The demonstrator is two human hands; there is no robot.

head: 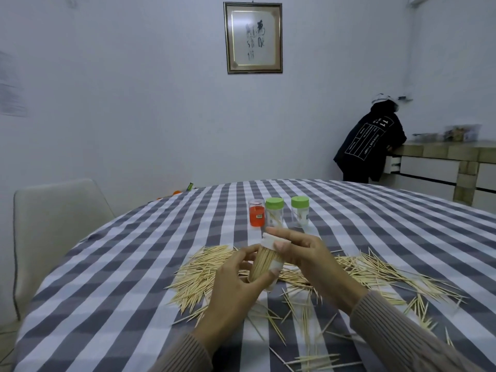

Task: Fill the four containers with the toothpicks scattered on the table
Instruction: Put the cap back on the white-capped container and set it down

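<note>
Nearest: loose toothpicks (pixel 303 304) scattered over checked bench (pixel 134 264), near and to the right. Above heap: left hand (pixel 236 285), fingers (pixel 243 257) curled round clear container (pixel 268 261) packed with toothpicks, tilted, white cap (pixel 273 238) pointing far. Right hand (pixel 308 256), fingers pinching cap. Farther, centre: red container (pixel 256 213), two green-capped containers (pixel 274 212) (pixel 300 210), upright, side by side. Far right: person in dark jacket (pixel 370 146) leaning on counter (pixel 442 151).

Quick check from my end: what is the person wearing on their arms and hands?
Both arms wear ribbed knit sleeves in a brownish-grey tone, ending at the wrists. The left hand and right hand are bare: no gloves, rings, watch or markings visible.
</note>
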